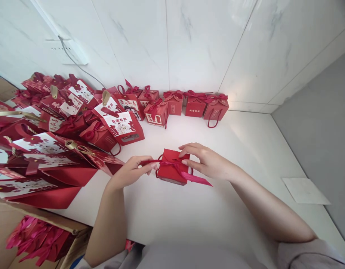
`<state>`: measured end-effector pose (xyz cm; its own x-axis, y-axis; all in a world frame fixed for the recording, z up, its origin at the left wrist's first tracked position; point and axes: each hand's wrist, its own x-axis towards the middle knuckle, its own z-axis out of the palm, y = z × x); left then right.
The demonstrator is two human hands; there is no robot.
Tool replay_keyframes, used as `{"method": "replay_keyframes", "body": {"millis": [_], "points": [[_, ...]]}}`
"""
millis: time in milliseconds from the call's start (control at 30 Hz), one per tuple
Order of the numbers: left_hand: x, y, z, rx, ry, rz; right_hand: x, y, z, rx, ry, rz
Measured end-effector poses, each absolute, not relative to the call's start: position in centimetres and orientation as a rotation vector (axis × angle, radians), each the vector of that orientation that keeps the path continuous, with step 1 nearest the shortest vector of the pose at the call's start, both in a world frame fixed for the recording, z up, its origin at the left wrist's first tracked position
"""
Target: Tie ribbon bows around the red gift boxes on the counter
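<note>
A small red gift box sits on the white tabletop in front of me, with a dark red cord handle at each side. Across its top runs a crimson ribbon, crossed near the middle, one tail trailing to the right. My left hand is closed in a pinch on the ribbon's other end, which stretches out to the left of the box. My right hand rests on the box's right side and top, thumb and forefinger curved close to the ribbon crossing. Whether those fingertips also catch the ribbon, I cannot tell.
Several ribbon-tied red boxes line the wall. Red gift bags with white printed panels crowd the left of the table. A cardboard carton at lower left contains more ribboned boxes. White paper lies at right.
</note>
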<state>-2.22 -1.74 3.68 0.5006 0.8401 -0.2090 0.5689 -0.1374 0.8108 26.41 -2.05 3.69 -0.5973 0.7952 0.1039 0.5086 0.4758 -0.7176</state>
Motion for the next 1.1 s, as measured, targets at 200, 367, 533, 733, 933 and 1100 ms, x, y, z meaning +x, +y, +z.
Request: {"method": "replay_keyframes", "body": {"millis": [200, 367, 533, 733, 933, 1100], "points": [[0.0, -1.2, 1.2, 1.785, 1.378, 0.912, 25.8, -2.2, 3.5, -1.075, -2.288, 0.940], [1.0, -1.6, 1.3, 1.986, 0.803, 1.007, 25.3, -1.8, 2.9, -1.061, -2.257, 0.926], [-0.9, -1.9, 3.2, 2.124, 0.632, 0.554, 25.5, -1.6, 2.5, -1.145, -2.206, 0.911], [-1.0, -2.0, 3.0, 1.872, 0.849, 0.602, 26.5, -1.4, 3.1, -1.030, -2.232, 1.058], [1.8, -2.1, 1.8, 1.935, 1.117, 0.729, 26.8, -0.8, 2.9, -0.976, -2.197, 1.127], [2.3, -2.5, 2.3, 2.048, 1.105, 0.698, 26.7, -0.9, 3.1, -0.934, -2.169, 1.096]]}}
